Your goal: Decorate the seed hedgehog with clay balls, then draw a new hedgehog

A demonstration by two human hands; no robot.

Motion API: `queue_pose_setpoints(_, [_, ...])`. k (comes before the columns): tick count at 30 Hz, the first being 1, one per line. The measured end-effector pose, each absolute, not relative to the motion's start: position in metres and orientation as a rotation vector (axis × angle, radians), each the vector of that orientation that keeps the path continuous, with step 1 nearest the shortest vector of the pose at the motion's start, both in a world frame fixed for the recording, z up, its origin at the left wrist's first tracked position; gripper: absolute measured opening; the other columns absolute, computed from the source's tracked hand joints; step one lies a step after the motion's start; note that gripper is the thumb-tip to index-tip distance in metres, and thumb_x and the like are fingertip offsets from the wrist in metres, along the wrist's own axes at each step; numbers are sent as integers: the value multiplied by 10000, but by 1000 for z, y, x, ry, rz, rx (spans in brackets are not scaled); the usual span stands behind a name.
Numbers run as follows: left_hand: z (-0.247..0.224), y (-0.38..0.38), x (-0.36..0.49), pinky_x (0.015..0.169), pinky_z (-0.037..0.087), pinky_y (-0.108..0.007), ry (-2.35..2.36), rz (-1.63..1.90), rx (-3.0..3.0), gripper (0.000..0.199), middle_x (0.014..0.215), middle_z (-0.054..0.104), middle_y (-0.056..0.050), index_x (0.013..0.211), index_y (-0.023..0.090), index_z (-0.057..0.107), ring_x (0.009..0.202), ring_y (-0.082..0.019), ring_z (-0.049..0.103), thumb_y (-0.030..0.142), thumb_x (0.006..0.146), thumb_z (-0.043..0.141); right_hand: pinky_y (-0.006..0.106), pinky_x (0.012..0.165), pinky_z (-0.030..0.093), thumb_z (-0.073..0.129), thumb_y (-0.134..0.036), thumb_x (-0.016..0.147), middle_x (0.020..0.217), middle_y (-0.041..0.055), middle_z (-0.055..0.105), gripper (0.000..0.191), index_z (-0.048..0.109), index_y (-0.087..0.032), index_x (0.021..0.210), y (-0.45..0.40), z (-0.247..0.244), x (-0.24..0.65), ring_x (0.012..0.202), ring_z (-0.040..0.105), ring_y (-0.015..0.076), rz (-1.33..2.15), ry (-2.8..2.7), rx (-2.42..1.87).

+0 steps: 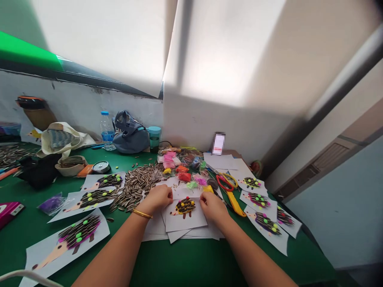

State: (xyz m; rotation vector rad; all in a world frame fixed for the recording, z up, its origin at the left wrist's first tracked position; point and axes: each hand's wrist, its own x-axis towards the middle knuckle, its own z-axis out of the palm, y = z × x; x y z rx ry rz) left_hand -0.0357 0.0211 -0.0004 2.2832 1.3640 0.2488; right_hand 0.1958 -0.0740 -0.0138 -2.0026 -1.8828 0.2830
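A white paper card [176,225] with a small hedgehog picture [185,206] is in front of me, on top of several white sheets. The hedgehog has dark seeds for spines, a yellow edge, and yellow and red dots. My left hand [158,199], with a gold bangle at the wrist, is closed at the card's upper left edge. Closed at its upper right edge is my right hand [213,205]. Striped sunflower seeds [139,183] lie heaped beside my left hand. Packets of coloured clay, one of them red [183,176], sit just beyond both hands.
Finished-looking hedgehog cards lie at left [98,235] and right [266,227]. Scissors with red handles [225,182] and a yellow cutter [236,204] are near my right hand. A blue bag [130,135], water bottle [107,131] and phone [219,143] stand along the wall.
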Motion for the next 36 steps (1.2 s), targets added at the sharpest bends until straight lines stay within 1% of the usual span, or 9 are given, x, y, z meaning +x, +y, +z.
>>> queue_pose_setpoints(7, [2, 19, -27, 595, 349, -264, 1181, 393, 2144, 97, 734, 650, -25, 715, 210, 644, 691, -192, 566, 260, 679, 570, 216, 506, 283, 450, -284, 861, 621, -48, 507, 114, 519, -209, 810, -83, -18, 210, 563, 474, 125, 675, -1458, -1898])
queue_pose_setpoints(11, [7, 10, -16, 579, 371, -259, 1079, 496, 1986, 152, 686, 614, -9, 763, 196, 622, 639, -172, 542, 316, 708, 548, 202, 438, 242, 520, -389, 828, 540, -92, 421, 180, 510, -212, 858, -93, -23, 217, 440, 364, 89, 1020, -1067, -1699])
queue_pose_setpoints(13, [7, 4, -10, 591, 379, -257, 976, 581, 1821, 197, 698, 599, -3, 783, 190, 627, 641, -162, 528, 362, 708, 570, 194, 440, 262, 586, -425, 790, 556, -88, 465, 248, 532, -206, 891, -101, -23, 220, 440, 387, 79, 1169, -912, -1587])
queue_pose_setpoints(17, [6, -7, 1, 580, 364, -242, 916, 581, 1634, 286, 728, 595, 4, 844, 185, 655, 639, -141, 509, 416, 675, 640, 183, 449, 304, 675, -399, 736, 655, -21, 599, 290, 592, -167, 889, -124, -17, 223, 513, 514, 90, 1343, -771, -1456])
queue_pose_setpoints(21, [13, -17, 8, 582, 380, -246, 866, 545, 1542, 368, 705, 586, 14, 956, 187, 634, 613, -133, 527, 459, 710, 639, 163, 401, 253, 705, -358, 726, 579, -39, 566, 235, 584, -177, 813, -144, -10, 235, 450, 476, 71, 1346, -684, -1447])
queue_pose_setpoints(25, [20, -22, 7, 655, 438, -283, 884, 650, 1543, 389, 775, 630, -24, 967, 178, 611, 669, -160, 585, 506, 759, 591, 189, 423, 364, 725, -316, 706, 618, -25, 610, 224, 575, -193, 819, -153, -2, 276, 491, 541, 103, 1250, -583, -1415])
queue_pose_setpoints(31, [-5, -17, 9, 651, 458, -290, 1019, 611, 1755, 330, 707, 632, -17, 860, 180, 610, 658, -182, 597, 490, 771, 538, 169, 343, 269, 736, -301, 717, 521, -45, 542, 230, 556, -180, 792, -141, 6, 373, 385, 447, 73, 860, -520, -1558])
queue_pose_setpoints(33, [-16, -14, 11, 647, 448, -276, 1063, 581, 1856, 302, 743, 662, -26, 858, 187, 623, 702, -192, 616, 460, 785, 516, 165, 331, 237, 725, -312, 743, 497, -60, 518, 225, 556, -175, 799, -125, 6, 396, 360, 413, 62, 801, -501, -1603])
queue_pose_setpoints(36, [-26, -12, 13, 660, 421, -264, 1147, 526, 2015, 259, 803, 690, -34, 861, 199, 639, 749, -191, 620, 409, 815, 495, 184, 380, 351, 693, -334, 796, 593, -30, 591, 223, 579, -163, 880, -90, 5, 413, 431, 512, 91, 733, -488, -1683])
